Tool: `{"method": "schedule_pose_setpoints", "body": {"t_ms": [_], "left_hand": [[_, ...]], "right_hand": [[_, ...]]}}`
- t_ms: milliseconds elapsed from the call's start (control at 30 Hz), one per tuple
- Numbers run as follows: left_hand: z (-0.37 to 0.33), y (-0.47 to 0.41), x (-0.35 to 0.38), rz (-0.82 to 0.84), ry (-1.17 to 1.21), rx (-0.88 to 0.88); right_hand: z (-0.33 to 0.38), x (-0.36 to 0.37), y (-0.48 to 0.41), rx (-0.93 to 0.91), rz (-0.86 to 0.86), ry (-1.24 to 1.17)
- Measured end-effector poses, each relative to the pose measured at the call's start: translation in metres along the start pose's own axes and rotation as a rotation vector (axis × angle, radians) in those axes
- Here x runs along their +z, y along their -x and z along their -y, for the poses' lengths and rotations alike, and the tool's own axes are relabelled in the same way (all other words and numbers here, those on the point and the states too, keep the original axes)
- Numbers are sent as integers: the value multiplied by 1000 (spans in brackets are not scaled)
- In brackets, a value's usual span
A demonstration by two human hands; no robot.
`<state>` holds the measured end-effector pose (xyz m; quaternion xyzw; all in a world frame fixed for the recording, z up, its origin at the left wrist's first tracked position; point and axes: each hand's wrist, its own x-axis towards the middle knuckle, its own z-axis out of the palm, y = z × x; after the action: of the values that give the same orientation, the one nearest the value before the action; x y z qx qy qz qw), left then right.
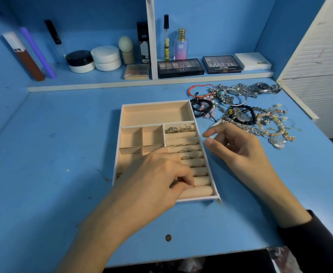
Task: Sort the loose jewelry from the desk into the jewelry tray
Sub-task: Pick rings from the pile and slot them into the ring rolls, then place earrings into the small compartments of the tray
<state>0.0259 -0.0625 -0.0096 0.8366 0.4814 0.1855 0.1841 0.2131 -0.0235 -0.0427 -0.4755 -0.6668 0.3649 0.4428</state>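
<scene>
A beige jewelry tray [120, 123] lies in the middle of the blue desk. Its right column of ring rolls holds several rings [172, 130]; the large top compartment is bare. My left hand [157, 174] rests over the lower ring rolls, and its fingertips pinch what looks like a small ring [191, 185] at a roll. My right hand [238, 146] hovers just right of the tray with relaxed fingers and holds nothing. A pile of loose jewelry [240, 115] spreads behind it: bead bracelets, chains, a red cord bracelet [201, 90], a silver watch [262, 87] and a shell pendant [277, 143].
A low shelf at the back carries cream jars [105, 58], perfume bottles [180, 45], eyeshadow palettes [180, 67] and tubes. A white slatted panel [315, 75] stands at the right. The desk's front edge [181, 257] runs below my forearms.
</scene>
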Motion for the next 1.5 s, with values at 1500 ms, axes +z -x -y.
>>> {"method": "schedule_pose_setpoints", "body": {"t_ms": [1500], "left_hand": [[76,-20,-5,-436,42,-524]], "right_hand": [[-1,17,-16,51,-192,411]]}}
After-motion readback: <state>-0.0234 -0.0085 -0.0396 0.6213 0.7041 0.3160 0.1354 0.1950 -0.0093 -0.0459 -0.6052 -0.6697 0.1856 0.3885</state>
